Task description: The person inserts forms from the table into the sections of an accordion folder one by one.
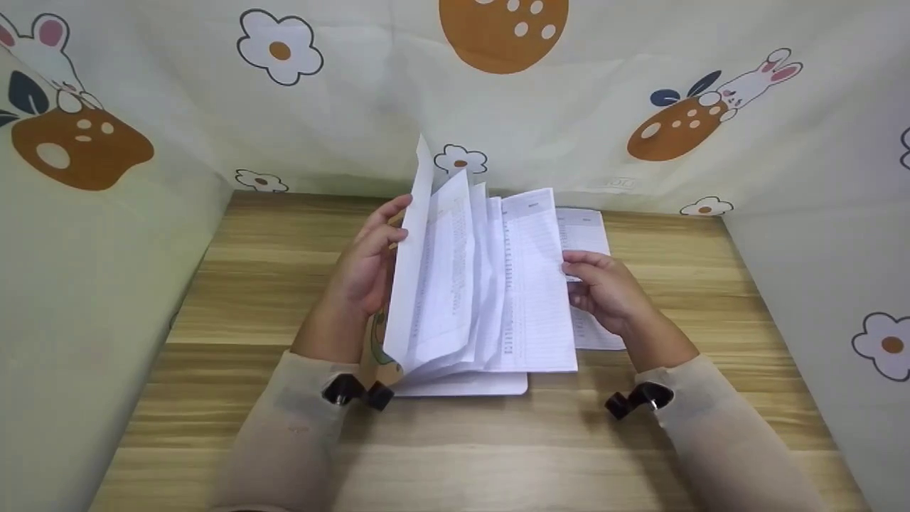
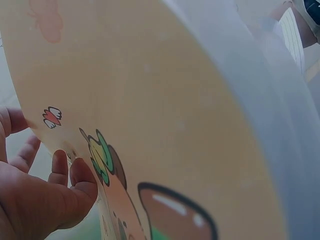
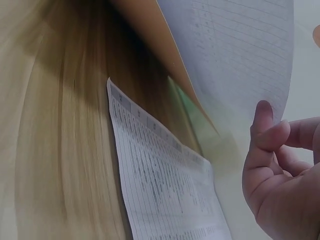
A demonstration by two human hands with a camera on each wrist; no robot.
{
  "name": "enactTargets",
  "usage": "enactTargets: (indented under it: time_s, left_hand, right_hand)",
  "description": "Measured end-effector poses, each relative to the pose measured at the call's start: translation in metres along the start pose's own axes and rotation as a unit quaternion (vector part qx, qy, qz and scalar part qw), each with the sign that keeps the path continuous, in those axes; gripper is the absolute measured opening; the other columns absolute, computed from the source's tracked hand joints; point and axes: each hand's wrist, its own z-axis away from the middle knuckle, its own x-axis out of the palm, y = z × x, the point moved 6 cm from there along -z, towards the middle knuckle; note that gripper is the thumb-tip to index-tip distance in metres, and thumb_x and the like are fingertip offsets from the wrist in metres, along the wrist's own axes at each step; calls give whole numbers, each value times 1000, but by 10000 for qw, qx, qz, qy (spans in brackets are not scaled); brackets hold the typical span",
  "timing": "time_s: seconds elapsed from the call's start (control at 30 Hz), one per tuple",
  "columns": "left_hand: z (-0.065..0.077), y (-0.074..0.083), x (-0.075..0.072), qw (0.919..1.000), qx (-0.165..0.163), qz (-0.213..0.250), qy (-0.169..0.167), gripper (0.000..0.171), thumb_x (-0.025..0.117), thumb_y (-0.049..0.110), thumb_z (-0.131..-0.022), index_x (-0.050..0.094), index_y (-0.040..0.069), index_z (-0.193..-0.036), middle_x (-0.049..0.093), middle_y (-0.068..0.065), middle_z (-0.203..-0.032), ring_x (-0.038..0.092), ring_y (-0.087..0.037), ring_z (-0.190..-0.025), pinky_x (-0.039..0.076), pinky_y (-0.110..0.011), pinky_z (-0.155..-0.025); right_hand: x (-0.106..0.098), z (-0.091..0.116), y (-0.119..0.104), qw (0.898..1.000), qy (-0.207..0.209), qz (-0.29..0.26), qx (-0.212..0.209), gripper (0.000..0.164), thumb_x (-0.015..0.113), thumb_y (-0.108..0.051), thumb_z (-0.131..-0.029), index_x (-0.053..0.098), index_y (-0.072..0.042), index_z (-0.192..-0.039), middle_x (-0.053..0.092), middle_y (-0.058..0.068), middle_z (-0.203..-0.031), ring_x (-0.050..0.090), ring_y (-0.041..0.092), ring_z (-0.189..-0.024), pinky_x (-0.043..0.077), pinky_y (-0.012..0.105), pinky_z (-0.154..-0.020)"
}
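Observation:
A notebook (image 1: 455,385) with white, printed pages stands partly open in the middle of the table. My left hand (image 1: 355,274) grips its raised front cover (image 1: 409,299) by the outer edge. In the left wrist view the cover (image 2: 150,100) is tan with cartoon drawings, and the left hand (image 2: 45,200) is at its edge. On the other side, my right hand (image 1: 611,291) pinches the right edge of a lined page (image 1: 537,284). The right wrist view shows that hand (image 3: 285,175) with thumb and finger on the page (image 3: 240,55). Several pages fan out between the hands.
A printed, lined sheet (image 1: 597,334) lies on the wooden table (image 1: 249,398), partly beneath the page and the right hand. Pale cloth (image 1: 370,99) with flowers and rabbits hangs behind the table and along both sides.

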Motion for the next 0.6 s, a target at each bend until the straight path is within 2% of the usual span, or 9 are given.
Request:
enactTargets:
  time_s: [0.3, 0.6]
  left_hand:
    - [1, 0, 2, 10000, 16, 55, -11, 52, 45, 7, -100, 52, 23, -148, 62, -7, -130, 64, -26, -109, 56, -34, -84]
    - [0, -1, 2, 10000, -29, 80, -17, 51, 46, 8, -101, 52, 24, -149, 62, -8, -131, 64, -26, -109, 56, -35, -85]
  right_hand:
    - [24, -13, 3, 9992, -16, 377, -147, 21, 67, -8, -102, 73, -13, -121, 73, -7, -89, 62, 7, -71, 50, 19, -60]
    - [43, -20, 4, 9959, -4, 783, -443, 33, 70, -5, -97, 70, -2, -130, 77, -8, -90, 67, 6, -71, 47, 19, -57]
